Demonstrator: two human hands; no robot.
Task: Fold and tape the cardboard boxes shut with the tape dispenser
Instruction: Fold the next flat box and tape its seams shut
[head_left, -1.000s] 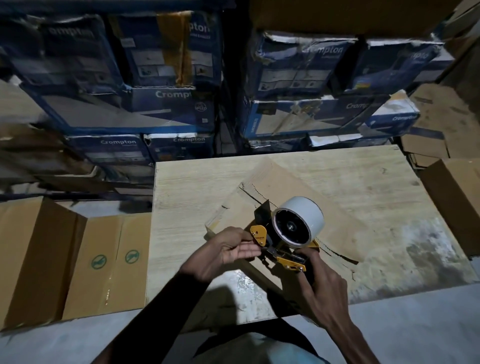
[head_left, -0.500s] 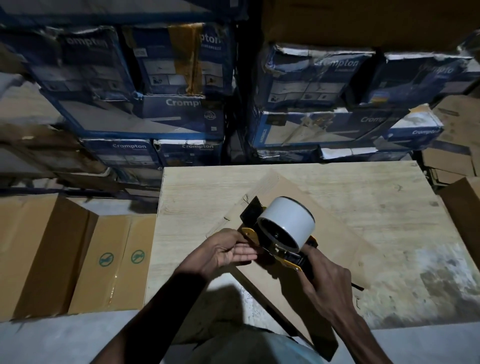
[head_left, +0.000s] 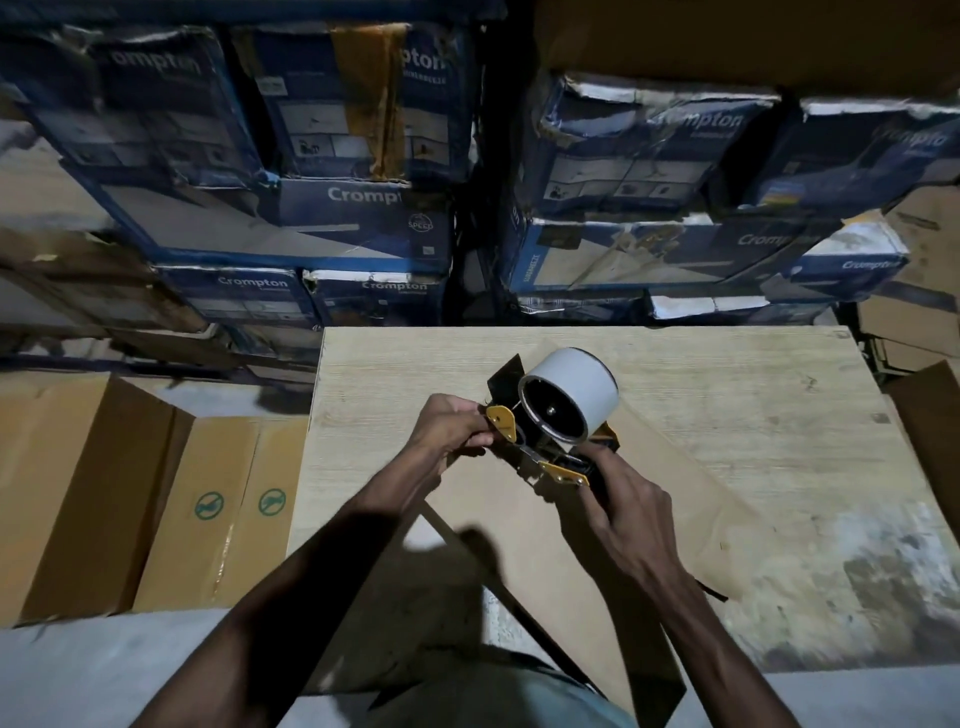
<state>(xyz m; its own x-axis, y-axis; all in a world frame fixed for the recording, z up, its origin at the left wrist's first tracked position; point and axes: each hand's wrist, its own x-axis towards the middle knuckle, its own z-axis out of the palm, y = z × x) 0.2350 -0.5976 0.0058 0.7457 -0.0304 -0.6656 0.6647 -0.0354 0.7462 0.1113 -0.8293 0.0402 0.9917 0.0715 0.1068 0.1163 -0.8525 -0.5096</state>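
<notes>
A black and yellow tape dispenser (head_left: 540, 441) with a wide white tape roll (head_left: 576, 387) is held above the wooden table (head_left: 753, 441). My right hand (head_left: 628, 514) grips its handle from below. My left hand (head_left: 452, 431) pinches the front end of the dispenser beside the yellow side plate; whether tape is between its fingers I cannot tell. Under both hands a flat brown cardboard sheet (head_left: 519, 530) lies on the table and hangs over the near edge.
A closed brown cardboard box (head_left: 104, 493) stands on the floor left of the table. Stacked blue printed cartons (head_left: 337, 208) form a wall behind the table. More brown cardboard (head_left: 930, 415) stands at the right.
The dispenser and both hands have risen and moved away from me over the table. The flat cardboard sheet has slid toward me, over the table's near edge.
</notes>
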